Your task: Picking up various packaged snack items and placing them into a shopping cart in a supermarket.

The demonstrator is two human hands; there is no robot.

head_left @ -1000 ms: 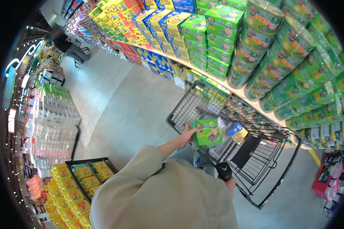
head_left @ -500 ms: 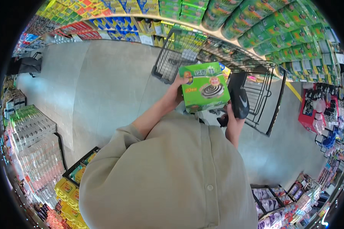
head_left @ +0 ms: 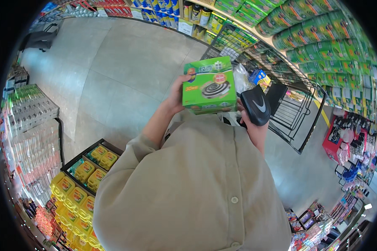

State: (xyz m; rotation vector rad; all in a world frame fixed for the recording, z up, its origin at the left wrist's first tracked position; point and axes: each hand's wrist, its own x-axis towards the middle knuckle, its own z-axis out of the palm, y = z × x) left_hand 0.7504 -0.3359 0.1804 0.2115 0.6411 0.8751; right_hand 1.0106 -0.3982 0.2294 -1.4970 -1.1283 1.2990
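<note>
Box (head_left: 207, 94), green, held in left hand (head_left: 176, 94).

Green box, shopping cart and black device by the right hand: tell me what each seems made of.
Green box: probably printed cardboard with a slight sheen, judging by flat faces and crisp edges. Shopping cart: likely dark-coated metal, given its thin wire bars. Black device: apparently hard plastic, smooth with soft highlights on its rounded shell.
</note>
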